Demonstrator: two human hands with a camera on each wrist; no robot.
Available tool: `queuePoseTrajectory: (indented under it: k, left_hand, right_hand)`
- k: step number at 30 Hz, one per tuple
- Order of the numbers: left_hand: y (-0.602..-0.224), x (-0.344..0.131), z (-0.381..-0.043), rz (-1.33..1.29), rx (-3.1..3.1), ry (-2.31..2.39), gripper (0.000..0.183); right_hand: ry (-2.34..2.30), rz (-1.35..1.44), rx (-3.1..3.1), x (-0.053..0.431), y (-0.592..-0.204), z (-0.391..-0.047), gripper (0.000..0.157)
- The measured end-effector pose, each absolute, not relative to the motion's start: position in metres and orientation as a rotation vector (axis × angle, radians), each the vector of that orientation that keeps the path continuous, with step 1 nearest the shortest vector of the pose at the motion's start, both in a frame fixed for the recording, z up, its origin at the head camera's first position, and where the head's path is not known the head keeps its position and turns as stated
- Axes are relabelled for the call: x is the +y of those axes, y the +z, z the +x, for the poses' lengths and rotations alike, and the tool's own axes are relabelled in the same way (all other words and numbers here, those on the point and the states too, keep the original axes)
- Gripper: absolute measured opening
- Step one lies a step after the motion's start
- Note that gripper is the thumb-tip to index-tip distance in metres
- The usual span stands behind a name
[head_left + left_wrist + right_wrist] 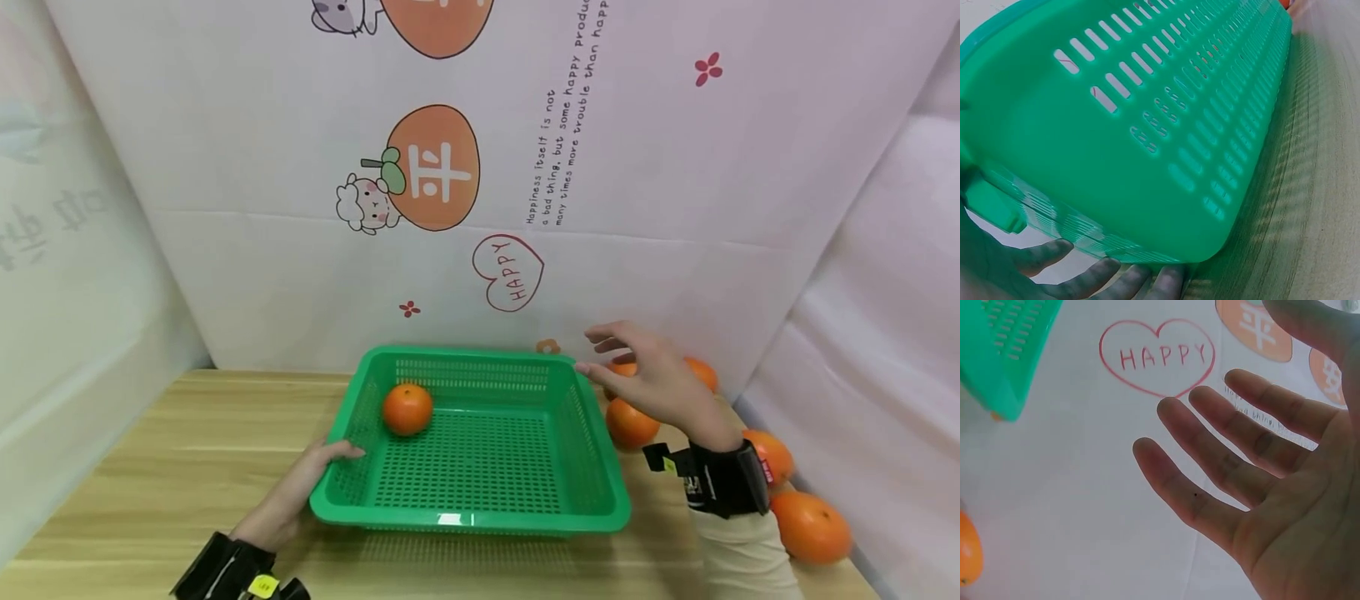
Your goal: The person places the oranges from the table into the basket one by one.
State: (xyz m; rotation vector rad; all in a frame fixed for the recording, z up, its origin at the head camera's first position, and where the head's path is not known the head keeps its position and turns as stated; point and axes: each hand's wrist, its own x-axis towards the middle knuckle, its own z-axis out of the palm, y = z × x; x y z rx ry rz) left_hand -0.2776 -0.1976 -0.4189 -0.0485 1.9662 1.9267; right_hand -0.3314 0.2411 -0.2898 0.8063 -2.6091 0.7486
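A green plastic basket (472,521) with slotted walls stands on the table, one orange (407,409) inside at its back left. My left hand (294,487) holds the basket's left side, thumb over the rim; in the left wrist view its fingers (1100,275) lie against the outer wall. Over the oranges right of the basket, my right hand (656,379) hovers with nothing in it, fingers spread and palm bare in the right wrist view. Nearest below it is an orange (632,422), with another partly hidden behind the hand.
More oranges lie along the table's right side: one at the back (703,372), one beside the right wrist (770,457) and one nearer the front (812,527). A printed white cloth (637,167) hangs behind the wooden table (187,467), with white sheets at both sides.
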Motion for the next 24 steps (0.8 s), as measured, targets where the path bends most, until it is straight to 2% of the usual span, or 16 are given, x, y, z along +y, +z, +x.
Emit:
queuePoseTrajectory:
  k: [7, 15, 24]
  left_hand:
    - [-0.417, -0.197, -0.278, -0.082, 1.987, 1.921, 0.079]
    - [-0.417, -0.196, -0.277, -0.127, 2.013, 1.894, 0.081]
    - [-0.418, -0.197, -0.278, -0.104, 1.983, 1.909, 0.082]
  right_hand:
    - [0.731, 0.789, -2.611, 0.253, -0.286, -0.334, 0.044]
    - [0.687, 0.684, -2.685, 0.265, -0.287, -0.336, 0.055]
    - [0.56, 0.57, -2.788, 0.276, -0.294, -0.348, 0.057]
